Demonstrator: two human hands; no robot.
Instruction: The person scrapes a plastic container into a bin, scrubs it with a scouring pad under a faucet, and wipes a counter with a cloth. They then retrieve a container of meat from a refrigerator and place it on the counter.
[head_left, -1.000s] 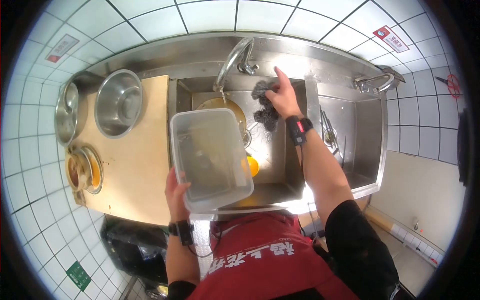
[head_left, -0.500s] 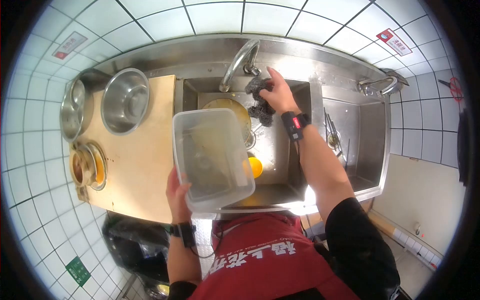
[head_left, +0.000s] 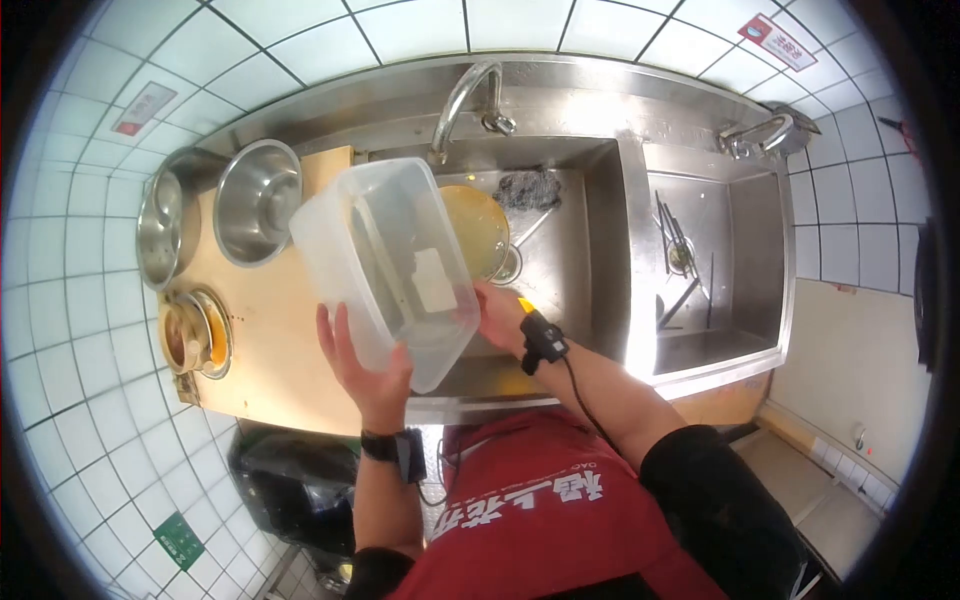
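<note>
We've let the scourer [head_left: 528, 189] go to the sink's [head_left: 603, 225] far side, and now the tilted plastic container [head_left: 385, 275] over the sink's left edge gets two-handed support, right hand [head_left: 499, 318] pinching its rim, left hand [head_left: 373, 378] spread against its wall.

One wide camera sits on the person's head and looks forward and steeply down from near above. The dark red cloth apron [head_left: 530, 515] fills the bottom edge, and the white square wall tiles [head_left: 420, 30] curve along the top. Between them, the bare left hand [head_left: 375, 385] and right hand [head_left: 497, 318], the pale wooden surface [head_left: 265, 340] and the two-basin steel sink [head_left: 632, 240] fit in this single view.
</note>
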